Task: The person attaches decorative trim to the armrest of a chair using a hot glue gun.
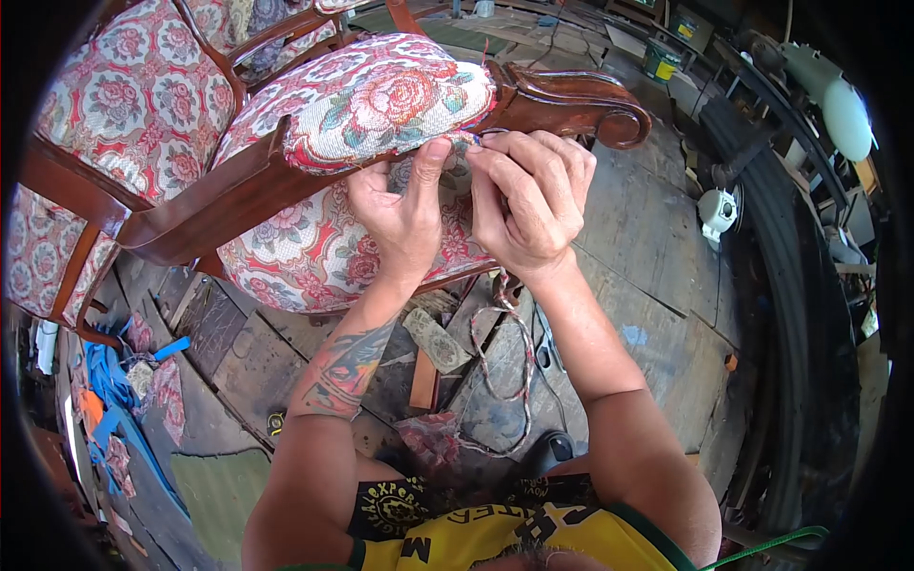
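The piece (pixel 465 137) pinched in the right grip (pixel 533 198) at the armrest pad (pixel 390 109) is too small to identify.

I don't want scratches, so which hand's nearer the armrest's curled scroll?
Right. The right hand is beside and slightly below the curled scroll in view; the left hand is farther away, at the lower edge of the floral pad.

Both hands (pixel 538 200) forward, close together
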The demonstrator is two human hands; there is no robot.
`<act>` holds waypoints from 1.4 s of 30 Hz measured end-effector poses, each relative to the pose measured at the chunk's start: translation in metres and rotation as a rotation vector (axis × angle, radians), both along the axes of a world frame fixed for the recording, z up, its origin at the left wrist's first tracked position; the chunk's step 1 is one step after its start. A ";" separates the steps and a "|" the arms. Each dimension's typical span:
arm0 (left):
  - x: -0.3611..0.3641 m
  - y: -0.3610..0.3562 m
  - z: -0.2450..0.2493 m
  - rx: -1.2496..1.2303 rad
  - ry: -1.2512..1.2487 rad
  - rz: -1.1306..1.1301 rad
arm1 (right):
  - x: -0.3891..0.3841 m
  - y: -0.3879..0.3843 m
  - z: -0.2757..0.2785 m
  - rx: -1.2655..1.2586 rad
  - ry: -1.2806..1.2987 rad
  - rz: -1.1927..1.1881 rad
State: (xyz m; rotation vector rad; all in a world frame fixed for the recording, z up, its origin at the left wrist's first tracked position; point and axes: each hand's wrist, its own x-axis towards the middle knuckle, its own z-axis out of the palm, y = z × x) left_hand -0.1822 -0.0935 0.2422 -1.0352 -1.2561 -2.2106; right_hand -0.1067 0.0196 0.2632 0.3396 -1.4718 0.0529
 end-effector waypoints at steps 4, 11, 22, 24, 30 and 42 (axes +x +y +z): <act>-0.003 0.000 -0.002 0.018 0.008 -0.007 | 0.001 0.001 0.000 0.017 -0.012 0.008; -0.001 -0.005 -0.001 -0.002 -0.031 -0.105 | 0.017 0.004 0.006 0.045 -0.109 0.053; -0.024 -0.023 -0.012 -0.321 -0.084 0.402 | 0.119 0.109 -0.069 -0.044 -0.522 -0.171; -0.023 -0.020 -0.009 -0.211 -0.195 0.340 | 0.152 0.133 -0.116 -0.604 -0.672 -0.177; -0.092 -0.029 -0.019 -0.136 0.216 0.265 | 0.254 0.177 -0.339 -1.041 -1.698 -0.498; -0.017 -0.008 -0.008 -0.082 0.002 0.253 | 0.378 0.152 -0.419 -0.987 -1.944 -0.870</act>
